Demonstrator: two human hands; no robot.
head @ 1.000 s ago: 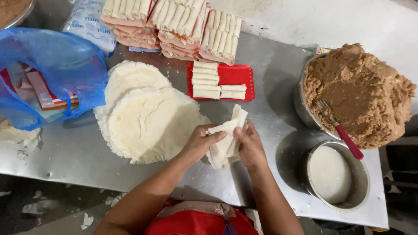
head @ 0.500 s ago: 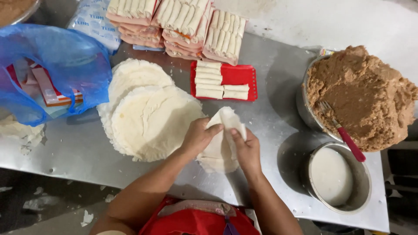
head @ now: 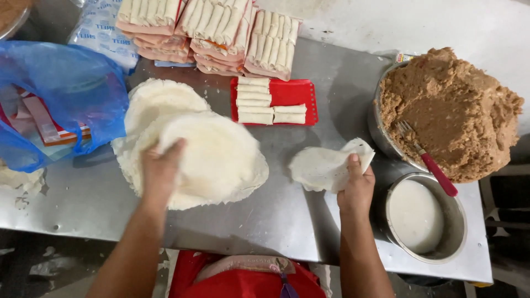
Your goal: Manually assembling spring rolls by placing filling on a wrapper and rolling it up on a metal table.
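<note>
Both hands have separated since the earlier frame: the left hand (head: 160, 171) has shifted left onto the stack of wrappers (head: 193, 149), while the right hand (head: 358, 187) remains at centre-right. Left hand lies flat on the top sheet, fingers spread wide, gripping nothing visible. Right hand presses a single wrapper (head: 323, 165) against the steel table (head: 276, 221), its far-right edge folded over; the fingers rest on it rather than pinch. Each sheet appears thin, limp, light and tear-prone; lift it by the rim. Far centre, a red tray (head: 292, 94) holds finished rolls. At right stand a bowl of brown filling (head: 452, 110) and a pan of white paste (head: 419, 215).
</note>
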